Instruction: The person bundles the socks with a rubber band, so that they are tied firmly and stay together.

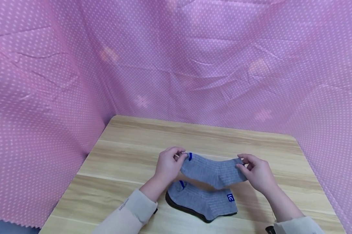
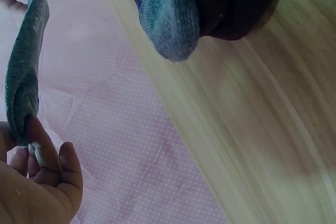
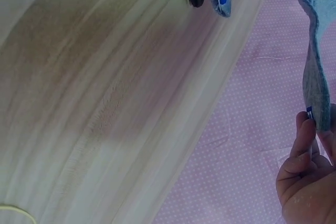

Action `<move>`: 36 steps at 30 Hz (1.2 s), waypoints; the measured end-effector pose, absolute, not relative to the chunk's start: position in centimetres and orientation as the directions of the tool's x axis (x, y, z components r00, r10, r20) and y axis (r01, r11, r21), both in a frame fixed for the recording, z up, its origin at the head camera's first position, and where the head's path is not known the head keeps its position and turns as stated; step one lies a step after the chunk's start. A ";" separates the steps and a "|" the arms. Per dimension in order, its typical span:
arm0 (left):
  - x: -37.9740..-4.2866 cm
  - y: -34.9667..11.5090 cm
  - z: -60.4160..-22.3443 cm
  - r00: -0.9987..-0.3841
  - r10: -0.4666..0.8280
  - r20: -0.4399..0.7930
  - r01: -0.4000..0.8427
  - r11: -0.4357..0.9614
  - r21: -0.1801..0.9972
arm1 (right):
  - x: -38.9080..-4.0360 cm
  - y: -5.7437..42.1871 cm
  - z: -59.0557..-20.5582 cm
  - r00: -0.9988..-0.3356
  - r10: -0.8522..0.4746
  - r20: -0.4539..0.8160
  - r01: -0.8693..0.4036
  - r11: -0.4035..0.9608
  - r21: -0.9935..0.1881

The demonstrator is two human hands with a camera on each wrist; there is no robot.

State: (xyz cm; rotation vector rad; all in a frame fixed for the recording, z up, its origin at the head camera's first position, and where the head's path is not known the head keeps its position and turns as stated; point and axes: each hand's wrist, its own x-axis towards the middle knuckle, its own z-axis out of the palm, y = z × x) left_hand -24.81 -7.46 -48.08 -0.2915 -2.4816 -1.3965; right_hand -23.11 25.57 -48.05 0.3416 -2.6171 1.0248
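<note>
Your pale left sleeve [image 1: 126, 211] and right sleeve [image 1: 300, 226] are closest to the head camera, coming up from the bottom. Past them, your left hand [image 1: 168, 163] pinches the toe end of a grey sock [image 1: 206, 170], and your right hand [image 1: 259, 172] pinches its top end, where the ribs are. Both hands have a good grip, thumb and fingers pressed on the cloth. You have that sock up in the air, stretched out sideways over the wooden table [image 1: 129, 152]. You can't tell from here if it is just one sock or two laid together.

Just below it, nearer to you, another grey sock [image 1: 199, 196] lies flat. It points the same way, toe to the left, with a blue tag [image 1: 230, 197] at its top end. A dark layer [image 1: 182, 208] peeks out from under it, most likely more socks. Pink dotted cloth [image 1: 176, 65] hangs behind.

It looks like you are at the part where you line the sock up and pull it smooth. Next you probably need to bring it over the other one, match toe to toe and top to top, and lower both ends together. Let go softly, or the toe could fold under or the socks could slide crooked.
</note>
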 end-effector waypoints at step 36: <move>-23.1 -8.3 -48.3 -0.978 0.048 0.205 0.200 0.505 0.839 | -20.6 25.2 -49.1 -0.961 -0.120 0.249 -0.259 0.703 -0.662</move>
